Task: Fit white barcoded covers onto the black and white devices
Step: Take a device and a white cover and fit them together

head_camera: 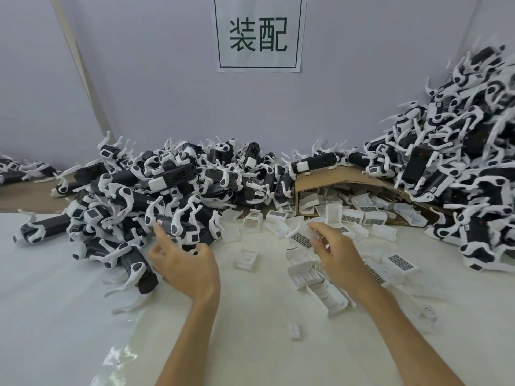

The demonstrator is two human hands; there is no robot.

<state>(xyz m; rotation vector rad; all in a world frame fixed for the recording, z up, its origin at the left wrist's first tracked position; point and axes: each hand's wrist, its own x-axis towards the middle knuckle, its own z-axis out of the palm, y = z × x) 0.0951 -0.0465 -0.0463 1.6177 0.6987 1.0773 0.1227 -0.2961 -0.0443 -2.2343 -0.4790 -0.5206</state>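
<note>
Barcoded cover (302, 239) between right hand (341, 257) fingers (320, 232); left hand (186, 263) loosely curled.

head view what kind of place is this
Likely a factory assembly workstation: heaps of identical black and white devices, loose barcoded covers spilling from a cardboard box, and a wall sign reading "assembly" in Chinese. The right hand pinches one cover.

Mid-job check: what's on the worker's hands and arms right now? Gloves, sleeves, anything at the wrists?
Nothing is worn. The left hand and right hand are bare, with no gloves, and no ring shows on the fingers in view. The left forearm and right forearm are uncovered down to the frame's bottom edge: no sleeve, watch, strap or cable.
</note>
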